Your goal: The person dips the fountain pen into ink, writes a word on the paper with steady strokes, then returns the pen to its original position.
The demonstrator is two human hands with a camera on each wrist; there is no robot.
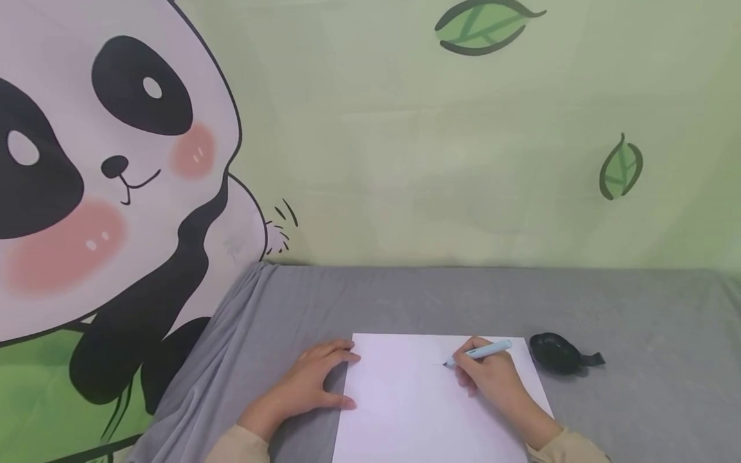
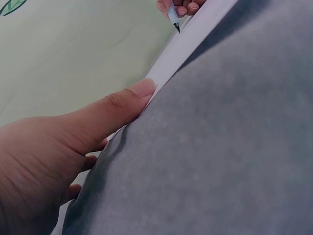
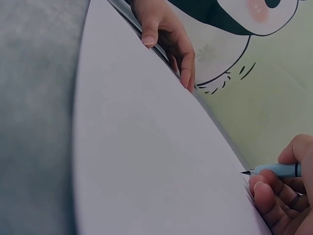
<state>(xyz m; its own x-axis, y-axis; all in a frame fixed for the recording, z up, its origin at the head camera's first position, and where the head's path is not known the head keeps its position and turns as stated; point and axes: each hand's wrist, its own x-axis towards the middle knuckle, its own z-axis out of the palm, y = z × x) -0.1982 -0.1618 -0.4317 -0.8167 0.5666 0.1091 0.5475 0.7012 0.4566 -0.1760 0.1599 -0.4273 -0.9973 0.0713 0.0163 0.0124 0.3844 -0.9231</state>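
A white sheet of paper (image 1: pixel 428 411) is laid flat on a surface covered with a grey cloth (image 1: pixel 451 299), its near part running out of the head view at the bottom. The right hand (image 1: pixel 489 379) is rested on the right half of the sheet, and a light blue pen (image 1: pixel 483 351) is gripped in its curled fingers, the barrel slanted up and to the right. The dark tip of the pen is set at the paper near the sheet's far middle; in the right wrist view the nib (image 3: pixel 246 172) is seen right at the paper's surface, though contact cannot be told for sure. A faint short mark is seen just left of the tip in the head view.

The left hand (image 1: pixel 315 386) is laid at the left edge of the sheet, fingers stretched out and relaxed, nothing gripped. Its thumb tip is pressed against the sheet's edge, as seen in the left wrist view, where the thumb (image 2: pixel 117 110) is placed where paper and grey cloth meet. The fingertips are placed at the far left corner of the paper.

A small black dish (image 1: pixel 556 352) with a short handle pointing right is set on the cloth just right of the sheet's far right corner, apart from the right hand. Behind the surface a pale green backdrop (image 1: pixel 405 141) is hung, printed with a large panda (image 1: pixel 110 161) on the left and green leaves (image 1: pixel 483 26) on the right. Beige sleeves (image 1: pixel 237 447) are seen at both wrists.
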